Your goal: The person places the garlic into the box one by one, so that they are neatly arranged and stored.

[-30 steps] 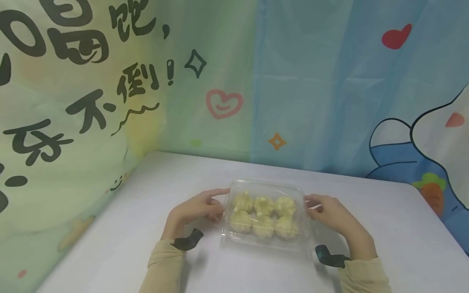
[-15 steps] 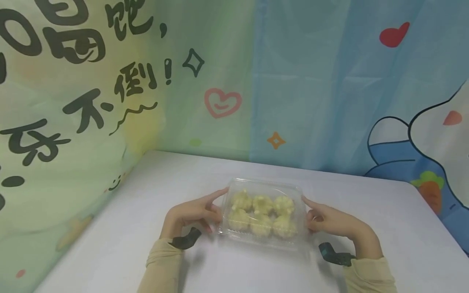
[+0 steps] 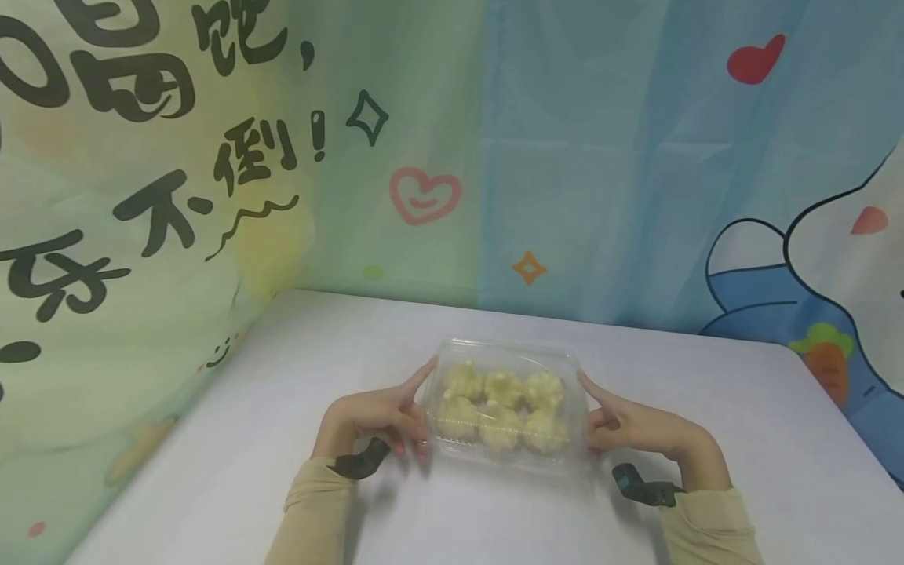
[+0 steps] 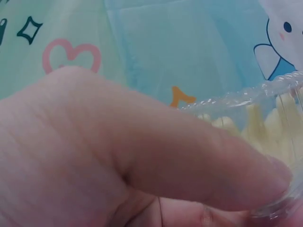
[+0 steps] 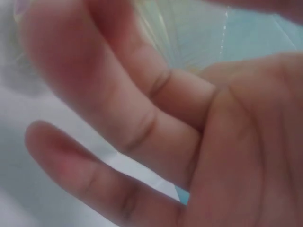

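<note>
A clear plastic clamshell box [image 3: 504, 455], lid down, is in the middle of the head view. Two rows of pale yellow, lumpy pieces [image 3: 501, 428] show through it. My left hand [image 3: 374, 412] grips the box's left side, index finger stretched along the edge to the far corner. In the left wrist view the thumb [image 4: 213, 165] presses the box wall [image 4: 227, 101], with other fingers low beneath it. My right hand [image 3: 639, 424] holds the opposite side, index finger reaching to the far right corner and the other fingers bent at the wall. The right fingertips are partly hidden.
The box is over a white table [image 3: 339, 329]. Behind and to the left hangs a printed cloth backdrop [image 3: 572, 196] with hearts, lettering and a cartoon animal. A dark strap-on device [image 3: 646, 486] sits on each wrist.
The right hand has shifted from fingertips at the box's side to a stretched index finger with the others bent in. Box and backdrop both sit slightly further left and higher in view.
</note>
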Demonstrator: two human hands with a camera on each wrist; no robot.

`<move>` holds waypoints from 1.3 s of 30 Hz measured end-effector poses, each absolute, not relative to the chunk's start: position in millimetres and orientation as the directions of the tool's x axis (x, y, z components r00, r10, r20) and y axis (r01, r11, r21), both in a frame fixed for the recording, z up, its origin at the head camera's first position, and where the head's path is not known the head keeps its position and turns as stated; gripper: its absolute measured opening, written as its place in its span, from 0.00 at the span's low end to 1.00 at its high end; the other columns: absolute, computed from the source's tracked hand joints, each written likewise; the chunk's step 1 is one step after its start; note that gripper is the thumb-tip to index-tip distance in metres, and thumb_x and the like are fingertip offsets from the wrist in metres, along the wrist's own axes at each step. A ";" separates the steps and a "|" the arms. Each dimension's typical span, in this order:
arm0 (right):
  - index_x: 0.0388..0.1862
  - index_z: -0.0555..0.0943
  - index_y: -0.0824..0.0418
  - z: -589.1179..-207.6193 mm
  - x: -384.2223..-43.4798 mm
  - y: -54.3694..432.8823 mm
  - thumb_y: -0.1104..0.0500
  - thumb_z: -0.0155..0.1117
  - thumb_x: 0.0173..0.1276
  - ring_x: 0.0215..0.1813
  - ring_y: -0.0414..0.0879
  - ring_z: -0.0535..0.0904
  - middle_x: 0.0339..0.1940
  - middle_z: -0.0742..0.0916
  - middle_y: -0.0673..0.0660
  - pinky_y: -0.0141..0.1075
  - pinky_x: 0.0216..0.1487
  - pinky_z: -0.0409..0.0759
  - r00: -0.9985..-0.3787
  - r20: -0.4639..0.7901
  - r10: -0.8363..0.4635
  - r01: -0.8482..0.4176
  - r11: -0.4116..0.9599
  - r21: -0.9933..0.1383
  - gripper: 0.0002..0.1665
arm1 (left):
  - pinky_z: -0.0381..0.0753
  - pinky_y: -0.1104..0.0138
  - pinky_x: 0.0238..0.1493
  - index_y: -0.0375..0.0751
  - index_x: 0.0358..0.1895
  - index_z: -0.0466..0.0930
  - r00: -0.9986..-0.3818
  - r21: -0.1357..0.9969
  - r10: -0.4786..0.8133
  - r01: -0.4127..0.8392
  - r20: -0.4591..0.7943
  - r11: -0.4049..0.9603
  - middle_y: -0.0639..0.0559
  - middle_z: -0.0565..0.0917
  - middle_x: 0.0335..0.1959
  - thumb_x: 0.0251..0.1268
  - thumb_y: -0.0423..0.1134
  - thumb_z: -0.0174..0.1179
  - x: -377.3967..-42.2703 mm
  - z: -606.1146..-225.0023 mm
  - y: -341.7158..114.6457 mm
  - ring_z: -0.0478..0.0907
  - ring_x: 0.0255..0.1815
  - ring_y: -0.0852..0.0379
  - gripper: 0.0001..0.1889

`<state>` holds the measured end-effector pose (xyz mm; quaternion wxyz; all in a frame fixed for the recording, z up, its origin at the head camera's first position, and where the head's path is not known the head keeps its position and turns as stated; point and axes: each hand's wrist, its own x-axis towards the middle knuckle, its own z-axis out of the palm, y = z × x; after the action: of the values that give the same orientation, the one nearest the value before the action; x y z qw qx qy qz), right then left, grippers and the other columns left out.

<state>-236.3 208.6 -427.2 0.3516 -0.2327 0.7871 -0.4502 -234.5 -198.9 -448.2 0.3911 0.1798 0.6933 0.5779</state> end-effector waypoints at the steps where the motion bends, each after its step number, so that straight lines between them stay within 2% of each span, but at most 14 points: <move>1: 0.74 0.21 0.56 -427.9 -236.3 208.4 0.56 0.56 0.68 0.41 0.46 0.79 0.37 0.80 0.57 0.35 0.47 0.77 -0.642 -0.349 -0.682 -0.040 0.485 -0.874 0.59 | 0.78 0.68 0.24 0.83 0.69 0.26 -0.631 0.943 0.701 -0.204 -0.333 0.264 0.45 0.84 0.28 0.57 0.31 0.62 -234.6 -448.3 -198.6 0.85 0.32 0.50 0.58; 4: 0.73 0.19 0.54 -430.1 -236.0 208.5 0.55 0.59 0.66 0.46 0.47 0.79 0.45 0.80 0.61 0.37 0.50 0.77 -0.631 -0.352 -0.691 -0.023 0.470 -0.882 0.62 | 0.77 0.68 0.22 0.83 0.70 0.27 -0.640 0.946 0.696 -0.213 -0.325 0.245 0.45 0.84 0.26 0.56 0.30 0.62 -234.7 -448.2 -197.8 0.84 0.31 0.50 0.58; 8: 0.71 0.15 0.51 -434.4 -236.7 208.4 0.55 0.62 0.64 0.50 0.49 0.78 0.54 0.77 0.67 0.36 0.50 0.78 -0.616 -0.344 -0.708 -0.013 0.447 -0.895 0.67 | 0.76 0.67 0.23 0.81 0.70 0.27 -0.651 0.954 0.697 -0.196 -0.300 0.228 0.43 0.84 0.26 0.57 0.28 0.61 -236.5 -447.5 -197.2 0.84 0.30 0.49 0.58; 11: 0.70 0.14 0.48 -437.0 -237.6 207.7 0.57 0.64 0.63 0.49 0.51 0.79 0.51 0.77 0.68 0.36 0.48 0.80 -0.626 -0.330 -0.706 -0.016 0.435 -0.900 0.69 | 0.77 0.66 0.24 0.77 0.72 0.30 -0.676 0.963 0.688 -0.139 -0.264 0.232 0.42 0.85 0.26 0.58 0.28 0.60 -239.5 -447.8 -197.5 0.85 0.30 0.48 0.55; 17: 0.73 0.18 0.49 -438.7 -241.8 205.3 0.58 0.66 0.61 0.44 0.51 0.81 0.44 0.81 0.64 0.38 0.45 0.80 -0.705 -0.286 -0.648 -0.055 0.452 -0.890 0.69 | 0.78 0.65 0.30 0.66 0.75 0.43 -0.773 0.966 0.607 -0.029 -0.186 0.259 0.45 0.86 0.27 0.63 0.34 0.58 -245.5 -451.6 -197.8 0.83 0.31 0.49 0.44; 22: 0.77 0.32 0.59 -439.6 -247.5 201.6 0.59 0.62 0.65 0.36 0.47 0.80 0.36 0.80 0.59 0.37 0.42 0.80 -0.781 -0.189 -0.595 -0.135 0.456 -0.879 0.58 | 0.76 0.66 0.29 0.60 0.75 0.45 -0.824 0.962 0.548 0.016 -0.141 0.272 0.47 0.87 0.28 0.64 0.36 0.58 -250.5 -456.9 -194.7 0.82 0.30 0.52 0.40; 24: 0.77 0.36 0.63 -439.1 -248.5 200.1 0.58 0.61 0.66 0.35 0.45 0.79 0.36 0.79 0.58 0.36 0.40 0.79 -0.801 -0.159 -0.577 -0.168 0.472 -0.865 0.54 | 0.76 0.67 0.28 0.57 0.75 0.47 -0.843 0.961 0.522 0.022 -0.130 0.275 0.48 0.87 0.29 0.64 0.36 0.58 -251.6 -458.5 -193.3 0.83 0.30 0.54 0.40; 27: 0.77 0.38 0.64 -438.0 -248.9 197.8 0.58 0.61 0.66 0.36 0.44 0.78 0.37 0.79 0.58 0.36 0.40 0.78 -0.819 -0.158 -0.552 -0.167 0.492 -0.854 0.53 | 0.76 0.67 0.26 0.54 0.75 0.50 -0.868 0.960 0.482 0.025 -0.117 0.278 0.48 0.88 0.31 0.63 0.37 0.60 -252.3 -459.1 -191.9 0.83 0.30 0.55 0.39; 32: 0.77 0.39 0.64 -436.3 -248.4 194.2 0.58 0.62 0.66 0.38 0.47 0.79 0.39 0.81 0.60 0.39 0.42 0.78 -0.838 -0.164 -0.520 -0.151 0.511 -0.846 0.53 | 0.76 0.67 0.25 0.55 0.73 0.55 -0.897 0.963 0.423 -0.009 -0.126 0.268 0.48 0.87 0.31 0.61 0.37 0.60 -254.0 -462.1 -189.7 0.84 0.28 0.54 0.37; 39: 0.77 0.39 0.65 -438.9 -248.4 192.8 0.57 0.61 0.66 0.40 0.48 0.79 0.41 0.82 0.60 0.40 0.43 0.78 -0.854 -0.167 -0.492 -0.140 0.528 -0.838 0.52 | 0.70 0.71 0.22 0.56 0.73 0.55 -0.898 0.980 0.421 -0.048 -0.128 0.195 0.51 0.85 0.27 0.62 0.34 0.55 -257.0 -467.0 -186.1 0.81 0.23 0.57 0.36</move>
<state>-248.4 192.8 -438.9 0.1959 -0.1855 0.8517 -0.4492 -257.0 -186.1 -467.0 0.1887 0.1244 0.7496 0.6221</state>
